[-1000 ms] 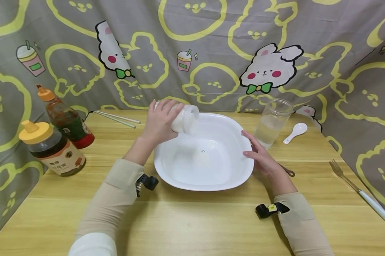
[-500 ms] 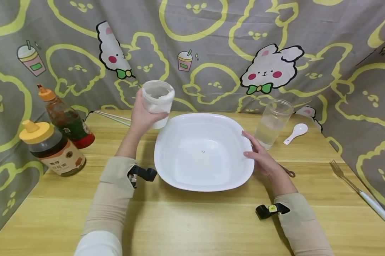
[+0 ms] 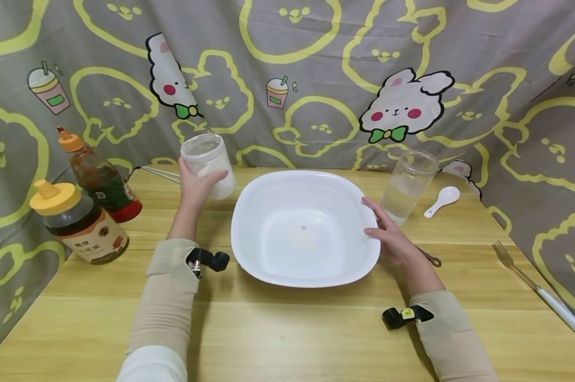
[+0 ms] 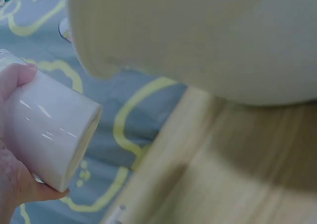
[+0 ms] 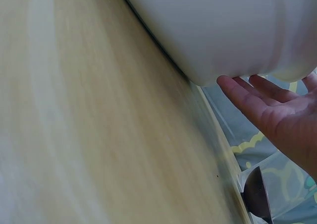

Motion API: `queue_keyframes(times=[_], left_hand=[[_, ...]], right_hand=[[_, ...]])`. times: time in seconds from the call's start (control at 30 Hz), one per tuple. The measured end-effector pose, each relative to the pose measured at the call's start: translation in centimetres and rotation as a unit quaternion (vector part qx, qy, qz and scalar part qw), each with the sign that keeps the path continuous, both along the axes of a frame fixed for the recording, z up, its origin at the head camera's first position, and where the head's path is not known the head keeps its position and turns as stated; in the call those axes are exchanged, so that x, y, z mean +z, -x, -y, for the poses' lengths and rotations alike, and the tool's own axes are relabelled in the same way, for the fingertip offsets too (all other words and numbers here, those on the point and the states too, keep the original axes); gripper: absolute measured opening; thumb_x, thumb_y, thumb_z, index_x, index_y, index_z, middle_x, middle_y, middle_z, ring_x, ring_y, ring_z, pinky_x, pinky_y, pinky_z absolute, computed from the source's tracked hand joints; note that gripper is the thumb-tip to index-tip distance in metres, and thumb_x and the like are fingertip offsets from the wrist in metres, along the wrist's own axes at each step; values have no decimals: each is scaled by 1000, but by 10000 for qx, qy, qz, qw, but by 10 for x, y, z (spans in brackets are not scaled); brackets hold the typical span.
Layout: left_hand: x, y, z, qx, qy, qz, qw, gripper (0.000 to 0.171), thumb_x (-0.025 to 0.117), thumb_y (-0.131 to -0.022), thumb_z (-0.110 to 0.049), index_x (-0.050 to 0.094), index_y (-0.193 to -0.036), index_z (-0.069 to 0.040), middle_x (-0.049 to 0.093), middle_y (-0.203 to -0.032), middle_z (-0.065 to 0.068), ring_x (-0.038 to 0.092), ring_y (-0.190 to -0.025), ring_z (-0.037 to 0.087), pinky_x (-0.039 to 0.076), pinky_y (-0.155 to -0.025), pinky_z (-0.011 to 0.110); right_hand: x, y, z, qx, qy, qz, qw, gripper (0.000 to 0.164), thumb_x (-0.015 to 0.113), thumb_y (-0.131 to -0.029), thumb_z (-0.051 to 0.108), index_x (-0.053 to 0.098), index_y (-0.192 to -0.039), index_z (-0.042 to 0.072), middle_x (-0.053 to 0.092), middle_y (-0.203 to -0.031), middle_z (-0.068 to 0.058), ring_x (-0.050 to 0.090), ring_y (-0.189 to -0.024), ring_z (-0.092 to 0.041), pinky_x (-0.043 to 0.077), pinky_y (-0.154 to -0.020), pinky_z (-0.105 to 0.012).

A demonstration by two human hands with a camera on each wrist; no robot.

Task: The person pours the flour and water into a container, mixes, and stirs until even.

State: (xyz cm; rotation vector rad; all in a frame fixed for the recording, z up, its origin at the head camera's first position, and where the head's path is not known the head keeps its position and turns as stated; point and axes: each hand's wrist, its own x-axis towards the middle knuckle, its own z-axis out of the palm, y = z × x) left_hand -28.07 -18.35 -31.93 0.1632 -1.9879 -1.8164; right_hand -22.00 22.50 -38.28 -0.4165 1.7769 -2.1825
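Observation:
My left hand (image 3: 196, 183) grips a clear jar (image 3: 213, 172) part full of white powder, left of the white basin (image 3: 263, 270). The jar stands nearly upright, its mouth uncovered; whether it touches the table I cannot tell. In the left wrist view, fingers and thumb wrap the jar (image 4: 54, 125). A pale patch of powder (image 3: 301, 239) lies on the basin's floor. My right hand (image 3: 394, 239) holds the basin's right rim. From the right wrist, the fingers (image 5: 247, 97) are seen against the basin's outer wall (image 5: 223, 30), with the thumb partly cut off by the frame.
A clear container of liquid (image 3: 404, 193), a white spoon (image 3: 444, 200) and a fork (image 3: 540, 289) lie rightward. A dark ladle (image 5: 256, 194) is partly hidden by my right arm. Honey (image 3: 79, 223) and red sauce (image 3: 101, 180) bottles stand left; chopsticks (image 3: 160, 172) lie behind the jar.
The jar was tipped over the basin, powder falling out. My left hand has turned it upright and moved it left, off the basin. My right hand has stayed at the rim.

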Motion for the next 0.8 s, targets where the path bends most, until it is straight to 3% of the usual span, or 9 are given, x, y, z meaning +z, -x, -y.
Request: queue_keyframes(times=[0.27,0.6,0.8], left_hand=[[-23,1,8,140,137,12,9998,96,77,-58,-9,18,-133,-19,33,-125,5,33,-109,16,28,-94,27],[-38,0,9,320,62,301,9990,98,76,-58,-10,17,-135,-19,32,-126,6,33,-111,19,28,-95,29],[-70,-1,10,359,581,83,9976,96,78,-55,-11,21,-132,-15,36,-124,9,36,-110,23,28,-95,32]], right_hand=[[0,-1,1,82,168,-14,9998,65,42,-83,-3,18,-137,23,22,-130,-10,48,-98,-21,49,-69,-40],[-2,-2,1,155,216,-66,9996,66,43,-83,-3,18,-137,24,19,-131,-11,47,-100,-23,49,-70,-41],[-3,-3,1,160,224,-132,9995,64,42,-83,-3,18,-137,23,17,-132,-11,46,-100,-22,49,-70,-40]])
